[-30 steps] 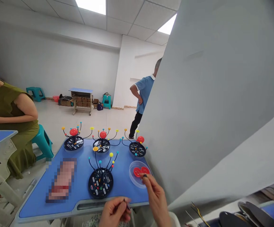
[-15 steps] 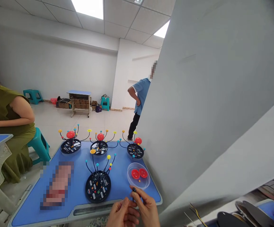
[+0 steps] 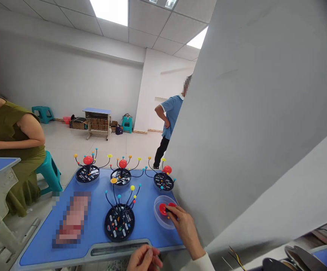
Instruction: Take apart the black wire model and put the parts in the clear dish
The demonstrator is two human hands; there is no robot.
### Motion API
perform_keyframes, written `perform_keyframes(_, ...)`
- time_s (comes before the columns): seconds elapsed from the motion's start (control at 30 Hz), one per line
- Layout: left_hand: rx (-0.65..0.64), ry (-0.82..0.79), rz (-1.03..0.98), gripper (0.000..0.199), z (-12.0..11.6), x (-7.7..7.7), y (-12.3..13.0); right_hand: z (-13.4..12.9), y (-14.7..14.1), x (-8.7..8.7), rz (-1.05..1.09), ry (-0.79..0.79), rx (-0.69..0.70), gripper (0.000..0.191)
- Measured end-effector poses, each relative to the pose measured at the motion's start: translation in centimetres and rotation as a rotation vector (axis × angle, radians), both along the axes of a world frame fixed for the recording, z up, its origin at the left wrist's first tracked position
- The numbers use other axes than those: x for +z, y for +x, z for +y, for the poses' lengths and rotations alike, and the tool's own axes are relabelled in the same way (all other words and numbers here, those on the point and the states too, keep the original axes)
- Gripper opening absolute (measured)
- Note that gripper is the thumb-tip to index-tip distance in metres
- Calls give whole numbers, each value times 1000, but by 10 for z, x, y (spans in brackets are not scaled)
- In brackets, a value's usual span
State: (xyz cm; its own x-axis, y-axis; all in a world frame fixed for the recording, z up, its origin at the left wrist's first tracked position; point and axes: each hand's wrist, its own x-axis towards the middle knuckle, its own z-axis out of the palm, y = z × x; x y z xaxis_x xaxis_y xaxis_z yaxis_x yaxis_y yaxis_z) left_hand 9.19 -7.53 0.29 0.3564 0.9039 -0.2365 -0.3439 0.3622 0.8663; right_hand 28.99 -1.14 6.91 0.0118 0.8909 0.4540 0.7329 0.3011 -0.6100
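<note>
Right hand [image 3: 185, 227]: pinching a small dark piece [image 3: 167, 209] in a narrow grip, just above the dish
Clear plastic dish [image 3: 157, 217]: holding two red domes [image 3: 163, 209]
Left hand [image 3: 144, 258]: resting beyond the dish's near side by the counter [image 3: 149, 233] edge, grip unclear

- The tabletop [image 3: 95, 195] is bright blue, edged with a grey rim [image 3: 118, 249].
- The four round bases [image 3: 119, 223] are black, speckled with small multicoloured marks.
- Black wires [image 3: 114, 195] end in teal and yellow beads [image 3: 132, 187], and glossy red balls [image 3: 88, 160] sit above three bases.
- My clear dish [image 3: 157, 218] holds red pieces [image 3: 162, 209].
- A small black piece [image 3: 166, 209] sits in my right hand [image 3: 186, 229], and my sleeve [image 3: 201, 262] is white.
- Nearby, a person's olive-green dress [image 3: 25, 162] meets a teal stool [image 3: 49, 173].
</note>
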Motion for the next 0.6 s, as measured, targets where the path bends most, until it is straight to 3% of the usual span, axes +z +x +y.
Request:
perform_keyframes(0.1, 139, 132, 4, 64, 18, 14, 6, -11, -10, 4, -18, 20, 59, 34)
perform_keyframes(0.2, 224, 185, 26, 61, 36, 38, 12, -27, -24, 12, -40, 77, 155, 34)
perform_keyframes(0.33, 234, 205, -16, 53, 41, 60, 15, -45, -38, 21, -73, 165, 196, 33)
perform_keyframes(0.47, 258, 138, -23, 57, 30, 58, 10, -56, -38, 18, 168, 128, 147, 28)
perform_keyframes(0.6, 327, 164, 79, 56, 30, 47, 6, -57, -25, 6, 551, 52, -92, 39)
